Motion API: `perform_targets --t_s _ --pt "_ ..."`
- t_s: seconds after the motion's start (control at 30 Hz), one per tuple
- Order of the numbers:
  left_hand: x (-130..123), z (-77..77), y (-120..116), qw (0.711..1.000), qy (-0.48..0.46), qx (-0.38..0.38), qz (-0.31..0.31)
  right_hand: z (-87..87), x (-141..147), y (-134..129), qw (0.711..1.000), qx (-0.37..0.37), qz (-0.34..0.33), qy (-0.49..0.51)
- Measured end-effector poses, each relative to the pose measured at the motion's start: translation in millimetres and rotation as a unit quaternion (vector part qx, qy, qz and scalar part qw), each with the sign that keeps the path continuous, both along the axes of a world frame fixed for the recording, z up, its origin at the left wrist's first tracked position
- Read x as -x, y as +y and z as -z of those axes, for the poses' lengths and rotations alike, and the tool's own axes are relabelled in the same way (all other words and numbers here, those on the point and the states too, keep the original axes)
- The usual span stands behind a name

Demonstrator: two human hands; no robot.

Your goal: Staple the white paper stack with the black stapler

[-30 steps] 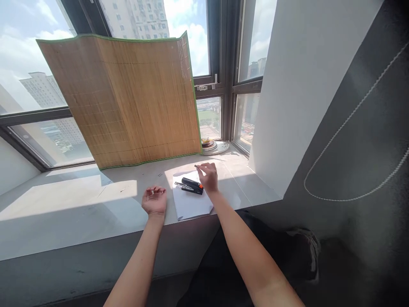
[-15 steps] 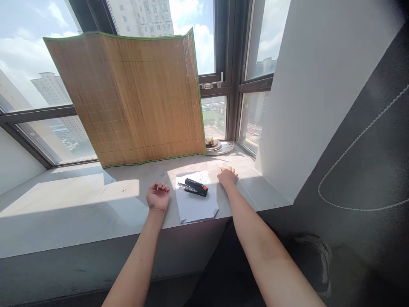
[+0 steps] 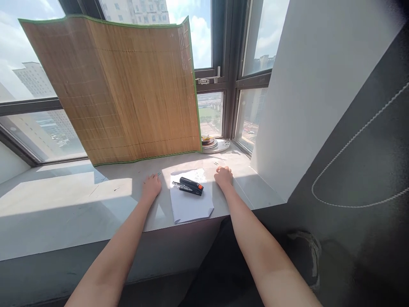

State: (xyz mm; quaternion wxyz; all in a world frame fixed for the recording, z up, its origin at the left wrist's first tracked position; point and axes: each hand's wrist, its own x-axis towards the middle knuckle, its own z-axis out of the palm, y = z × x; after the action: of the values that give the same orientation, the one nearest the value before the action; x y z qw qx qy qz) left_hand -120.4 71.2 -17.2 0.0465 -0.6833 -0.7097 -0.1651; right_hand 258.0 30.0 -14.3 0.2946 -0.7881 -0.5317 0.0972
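A black stapler (image 3: 191, 186) with an orange-red patch lies opened out on white paper (image 3: 193, 209) on the window sill. To the left of the paper my left hand (image 3: 152, 186) rests palm down, its fingers reaching forward beside small thin bits on the sill. At the paper's right side is my right hand (image 3: 224, 175), with its fingers curled in against the sill. Whatever they may hold is hidden. Just beyond those fingers lies a small thin dark piece (image 3: 216, 163), too small to name.
A large bamboo mat (image 3: 143, 94) with green edging leans against the window behind the sill (image 3: 73, 215). Stacked plates (image 3: 209, 145) stand in the far corner. A white wall (image 3: 287, 106) rises at the right, and a beaded cord (image 3: 332, 166) hangs beyond it.
My left hand has turned from palm up to palm down and moved a little forward and left. My right hand stays in nearly the same place. The view has shifted slightly.
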Motion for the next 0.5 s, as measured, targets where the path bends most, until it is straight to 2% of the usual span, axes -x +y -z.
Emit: perform_targets --t_s 0.1,0.3,0.4,0.5 --pt "-3 1.3 -16 0.999 0.024 -0.035 0.015 -3.5 3 -7 1.0 -0.006 -0.007 0.014" --pt "-8 1.7 -57 0.998 0.026 -0.051 0.031 -13.9 16 -20 0.997 -0.029 -0.033 0.056" --pt "-12 3.2 -62 0.996 0.017 -0.084 0.037 -17.0 28 -23 0.994 -0.05 -0.07 0.07" --pt "-16 2.4 -59 0.996 0.025 -0.064 0.055 -18.9 42 -25 0.989 -0.066 -0.113 0.072"
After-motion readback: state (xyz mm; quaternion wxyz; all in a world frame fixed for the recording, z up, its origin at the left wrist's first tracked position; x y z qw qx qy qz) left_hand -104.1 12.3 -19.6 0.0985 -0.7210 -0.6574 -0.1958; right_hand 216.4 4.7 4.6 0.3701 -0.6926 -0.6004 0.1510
